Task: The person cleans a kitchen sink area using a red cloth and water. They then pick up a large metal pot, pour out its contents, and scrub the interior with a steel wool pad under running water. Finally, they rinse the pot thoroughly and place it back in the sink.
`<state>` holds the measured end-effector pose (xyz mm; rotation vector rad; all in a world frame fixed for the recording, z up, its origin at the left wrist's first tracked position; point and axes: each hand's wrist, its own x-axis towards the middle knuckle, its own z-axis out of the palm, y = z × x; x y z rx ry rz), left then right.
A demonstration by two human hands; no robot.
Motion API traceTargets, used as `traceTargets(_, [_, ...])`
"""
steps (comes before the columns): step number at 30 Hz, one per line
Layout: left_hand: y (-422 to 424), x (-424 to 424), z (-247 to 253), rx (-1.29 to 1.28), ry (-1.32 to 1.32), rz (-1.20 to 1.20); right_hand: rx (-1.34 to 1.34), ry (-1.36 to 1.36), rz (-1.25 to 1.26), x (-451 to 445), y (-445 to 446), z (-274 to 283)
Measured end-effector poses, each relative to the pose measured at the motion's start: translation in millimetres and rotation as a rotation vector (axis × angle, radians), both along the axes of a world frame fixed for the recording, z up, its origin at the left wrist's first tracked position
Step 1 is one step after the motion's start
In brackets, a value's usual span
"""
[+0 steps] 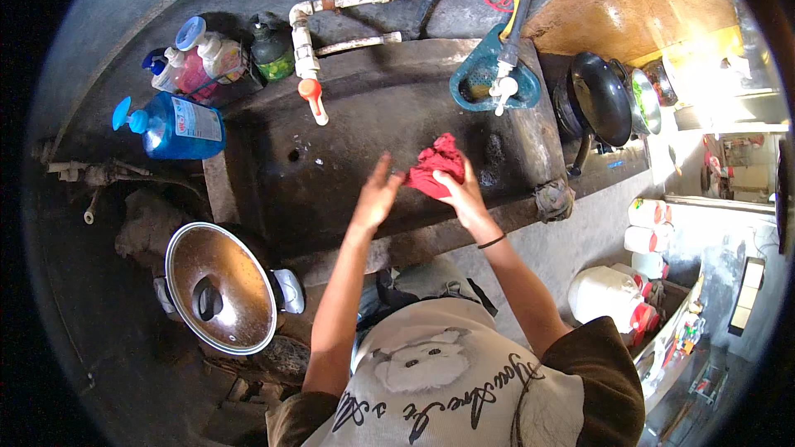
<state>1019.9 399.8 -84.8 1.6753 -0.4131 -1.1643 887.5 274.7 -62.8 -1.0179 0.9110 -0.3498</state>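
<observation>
My right hand grips a bunched red cloth above the front part of a dark stone sink. Just left of the cloth is my left hand, its fingers apart and slightly blurred, holding nothing. A white tap with an orange handle stands out over the sink beyond my hands. To its right, another white tap hangs above a teal triangular strainer basket in the sink's back right corner. Wet foam lies on the sink floor, right of the cloth.
A blue pump bottle and several other bottles line the left. A lidded pot stands at the lower left. On the right are a black wok, a metal bowl with greens and a grey rag on the sink's corner.
</observation>
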Motion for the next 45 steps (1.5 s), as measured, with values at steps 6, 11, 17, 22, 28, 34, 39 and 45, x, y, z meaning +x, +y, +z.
traceTargets(6, [35, 44, -19, 0.457, -0.219, -0.413, -0.530, 0.072, -0.203, -47, -96, 19])
traceTargets(11, [35, 4, -39, 0.249, -0.371, 0.147, -0.887, 0.559, -0.404, -104, -213, 16])
traceTargets(17, [50, -13, -43, 0.272, -0.375, 0.222, -0.573, 0.459, -0.243, -128, -265, -38])
traceTargets(22, [88, -8, -93, 0.055, -0.311, 0.383, -0.515, 0.468, -0.235, -124, -270, -50])
traceTargets(28, [91, -12, -66, 0.106, -0.273, 0.549, -1.226, 1.107, -0.119, -134, -273, -52])
traceTargets(34, [87, -10, -41, -0.052, -0.190, 0.662, -1.078, 0.892, -0.103, -129, -273, -44])
traceTargets(39, [86, -12, -43, 0.053, -0.253, 0.618, -0.993, 1.078, 0.032, -140, -288, -45])
traceTargets(45, [100, -28, -47, 0.071, -0.664, 0.398, -1.266, 1.003, 0.153, -114, -283, -24])
